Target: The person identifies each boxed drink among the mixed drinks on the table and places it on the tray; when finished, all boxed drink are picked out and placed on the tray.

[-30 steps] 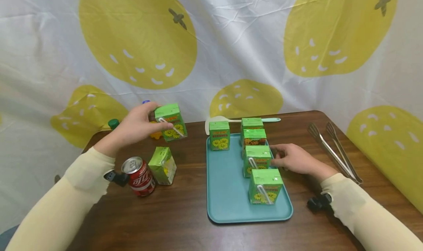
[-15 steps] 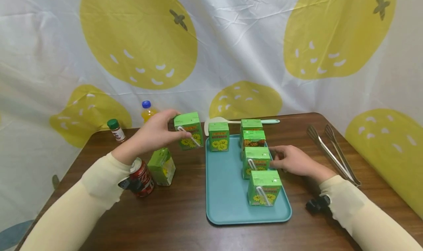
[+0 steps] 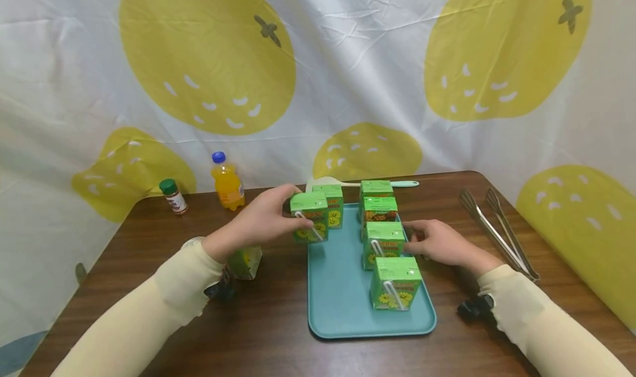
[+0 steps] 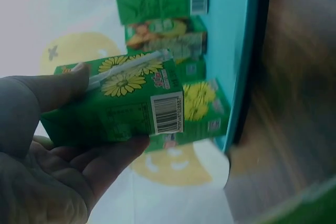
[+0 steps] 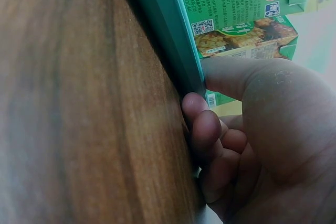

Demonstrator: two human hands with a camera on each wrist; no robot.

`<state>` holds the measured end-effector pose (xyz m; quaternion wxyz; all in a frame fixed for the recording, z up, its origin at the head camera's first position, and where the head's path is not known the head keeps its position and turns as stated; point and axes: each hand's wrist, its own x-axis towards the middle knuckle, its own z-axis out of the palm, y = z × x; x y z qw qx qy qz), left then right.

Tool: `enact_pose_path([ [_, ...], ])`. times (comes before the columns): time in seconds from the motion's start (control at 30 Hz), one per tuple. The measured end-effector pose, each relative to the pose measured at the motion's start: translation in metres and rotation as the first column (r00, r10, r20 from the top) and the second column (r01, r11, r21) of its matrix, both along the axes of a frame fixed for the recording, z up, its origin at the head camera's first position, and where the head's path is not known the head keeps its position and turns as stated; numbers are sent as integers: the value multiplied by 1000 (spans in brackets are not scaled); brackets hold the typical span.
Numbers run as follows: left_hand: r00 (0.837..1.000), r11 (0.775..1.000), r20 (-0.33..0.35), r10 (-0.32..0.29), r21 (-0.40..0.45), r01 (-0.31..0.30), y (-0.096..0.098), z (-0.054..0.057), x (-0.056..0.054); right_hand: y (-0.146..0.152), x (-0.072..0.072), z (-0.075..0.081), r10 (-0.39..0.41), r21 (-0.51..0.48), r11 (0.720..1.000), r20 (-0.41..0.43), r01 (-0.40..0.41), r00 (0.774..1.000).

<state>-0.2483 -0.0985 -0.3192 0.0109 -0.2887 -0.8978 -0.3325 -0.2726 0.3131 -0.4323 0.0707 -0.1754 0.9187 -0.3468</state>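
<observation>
My left hand [image 3: 263, 217] grips a green drink carton [image 3: 309, 217] with yellow flowers and a straw on its front, thumb on one side and fingers on the other. It is held over the left edge of the teal tray [image 3: 338, 305], in front of another flowered carton [image 3: 335, 200] at the back left corner. Several more cartons line the tray's right side, one of them a pineapple-pictured carton [image 5: 247, 38]. At the right rim, my right hand [image 3: 439, 242] pinches the tray between thumb and curled fingers. The left wrist view shows the held carton [image 4: 121, 103] tilted.
Partly behind the left forearm are another carton [image 3: 248, 262] and a can [image 3: 192, 241]. An orange drink bottle [image 3: 228, 186] and a green-capped jar [image 3: 174, 196] stand at the back left. A spatula [image 3: 404, 184] lies behind the tray, metal tongs [image 3: 499, 233] to the right.
My left hand has carried the drink carton rightward and lower, from above the table's left part to the tray's left edge. The right hand stays at the tray's rim.
</observation>
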Motion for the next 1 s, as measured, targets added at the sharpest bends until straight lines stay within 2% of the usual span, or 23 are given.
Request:
enact_pose_path([
  [0.23, 1000, 1000, 20, 16, -6, -16, 19, -13, 2, -1, 0, 2, 0, -2, 1000, -1, 0, 1000],
  [0.63, 996, 999, 87, 33, 22, -35, 35, -39, -10, 0, -1, -2, 0, 0, 1000, -3, 0, 1000],
  [0.83, 993, 998, 104, 51, 17, -53, 38, -46, -15, -1, 0, -3, 1, 0, 1000, -4, -1, 1000],
  [1.0, 993, 999, 112, 41, 16, -44, 41, -48, -17, -1, 1, -1, -4, 0, 1000, -3, 4, 1000],
])
